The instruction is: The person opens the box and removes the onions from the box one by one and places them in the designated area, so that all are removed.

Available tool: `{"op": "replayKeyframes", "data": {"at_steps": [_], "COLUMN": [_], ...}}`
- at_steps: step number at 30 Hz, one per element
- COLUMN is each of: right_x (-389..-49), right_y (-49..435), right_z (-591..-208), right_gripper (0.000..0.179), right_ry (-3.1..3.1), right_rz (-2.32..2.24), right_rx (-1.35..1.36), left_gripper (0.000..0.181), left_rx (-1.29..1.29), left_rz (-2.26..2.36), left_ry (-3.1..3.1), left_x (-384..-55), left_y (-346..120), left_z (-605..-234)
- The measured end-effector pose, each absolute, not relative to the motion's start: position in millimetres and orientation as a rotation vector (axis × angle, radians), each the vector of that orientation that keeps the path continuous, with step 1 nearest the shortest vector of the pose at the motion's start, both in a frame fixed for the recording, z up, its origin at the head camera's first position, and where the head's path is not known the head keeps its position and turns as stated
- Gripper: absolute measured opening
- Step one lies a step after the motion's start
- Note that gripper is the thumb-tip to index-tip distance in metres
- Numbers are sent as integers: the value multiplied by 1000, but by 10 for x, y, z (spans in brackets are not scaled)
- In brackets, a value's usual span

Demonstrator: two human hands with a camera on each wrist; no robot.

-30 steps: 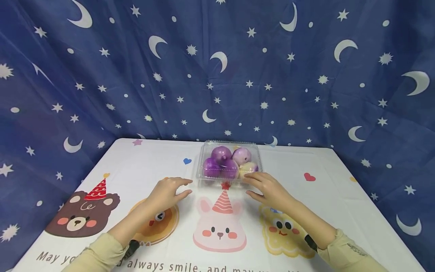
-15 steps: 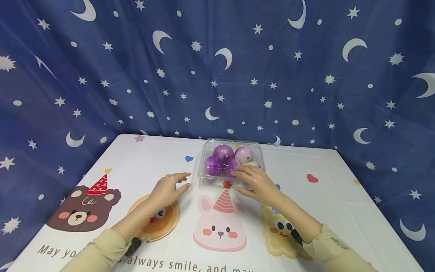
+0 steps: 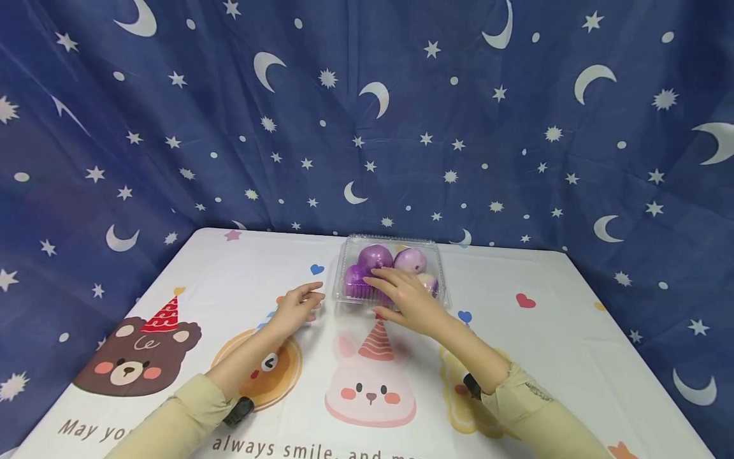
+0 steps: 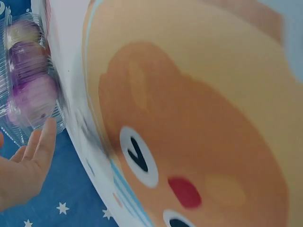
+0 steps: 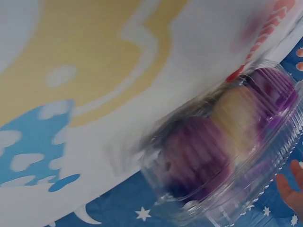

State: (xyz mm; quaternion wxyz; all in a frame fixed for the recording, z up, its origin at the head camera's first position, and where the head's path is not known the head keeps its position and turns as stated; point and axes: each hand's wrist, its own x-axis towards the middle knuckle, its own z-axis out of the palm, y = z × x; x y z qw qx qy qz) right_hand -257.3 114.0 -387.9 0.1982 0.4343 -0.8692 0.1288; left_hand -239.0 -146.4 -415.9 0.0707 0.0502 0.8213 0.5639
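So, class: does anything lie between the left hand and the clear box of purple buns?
Nothing visible does. The left hand rests apart from the clear box, with only bare tablecloth between them; the right hand lies on the box's lid.

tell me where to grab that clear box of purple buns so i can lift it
Likely best by the two short ends of the clear box, one hand per side. It is wide, flat and closed, with thin flexible walls, so a top pinch may dent the lid. The right hand rests on top; the left hand is apart, at its left.
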Motion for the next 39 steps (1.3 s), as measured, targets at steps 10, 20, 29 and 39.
{"op": "replayKeyframes", "data": {"at_steps": [10,20,29,39], "right_x": [-2685,-2751,-2783,-2772], "right_y": [923,692,560,496], "right_z": [-3806,-3830,-3890,-3908], "right_gripper": [57,54,49,48], "right_ry": [-2572,-2655,-2683,-2654], "right_rz": [321,302,258,266], "right_rx": [1212,1193,1190,1128], "left_gripper": [49,48,48,52], "left_rx": [-107,-184,-291,-311], "left_rz": [2040,2197,2281,2295], "left_ry": [1973,1623,1532,1495], "left_x": [-2499,-2546,-2540,-2571], "left_y": [-1305,-1326,-1251,-1245], "left_z": [-4106,-4128,-4183,-4174]}}
